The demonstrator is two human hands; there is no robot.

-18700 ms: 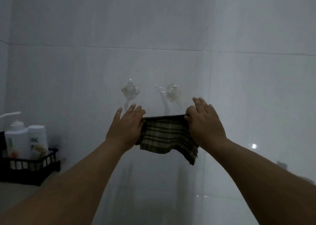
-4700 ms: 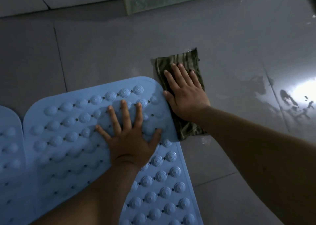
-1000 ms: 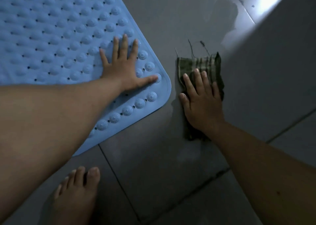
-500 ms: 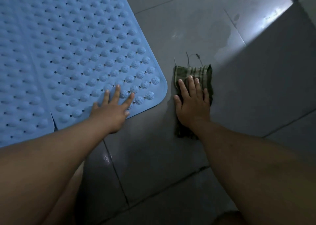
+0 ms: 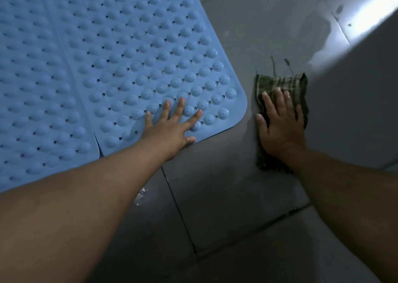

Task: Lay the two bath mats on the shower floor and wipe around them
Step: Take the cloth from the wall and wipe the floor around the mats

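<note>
Two blue studded bath mats lie side by side on the grey tiled floor: the right mat (image 5: pixel 137 52) and the left mat (image 5: pixel 28 84), their edges meeting along a seam. My left hand (image 5: pixel 172 125) presses flat with spread fingers on the near corner of the right mat. A folded green checked cloth (image 5: pixel 280 82) lies on the floor just right of that corner. My right hand (image 5: pixel 280 123) rests flat on the cloth with straight fingers, covering its middle.
The grey floor tiles (image 5: pixel 226 196) look damp, with a small wet patch (image 5: pixel 141 194) by the grout line near my left forearm. A bright reflection (image 5: pixel 366 17) shows at the top right, next to a darker raised surface (image 5: pixel 355 110) on the right.
Over the last second my left hand slid from well inside the mat to its near corner edge. My right hand stayed flat on the cloth beside the mat, and the view shifted.
</note>
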